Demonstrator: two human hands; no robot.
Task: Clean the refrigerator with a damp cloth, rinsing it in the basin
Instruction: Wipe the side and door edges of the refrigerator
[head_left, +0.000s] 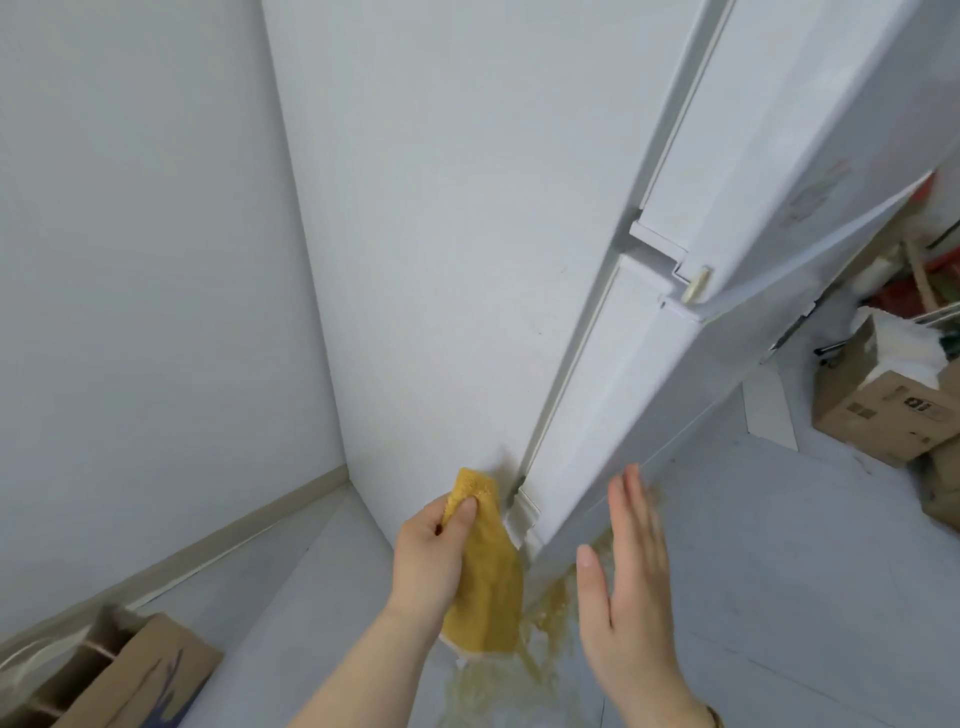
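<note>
A tall white refrigerator (467, 249) fills the middle of the head view, its side panel facing me and its two doors (779, 171) at the right. My left hand (431, 556) is shut on a yellow cloth (488, 582), pressing the cloth's top against the lower edge of the side panel near the door hinge. The rest of the cloth hangs down below the hand. My right hand (628, 587) is open and flat, fingers together, held close to the lower door's front edge; I cannot tell if it touches. No basin is in view.
A white wall (145, 260) with a skirting board stands left of the refrigerator. An open cardboard box (130, 675) lies at the bottom left. Cardboard boxes (893, 410) and clutter sit on the floor at the right. A yellowish patch (550, 618) marks the floor below the cloth.
</note>
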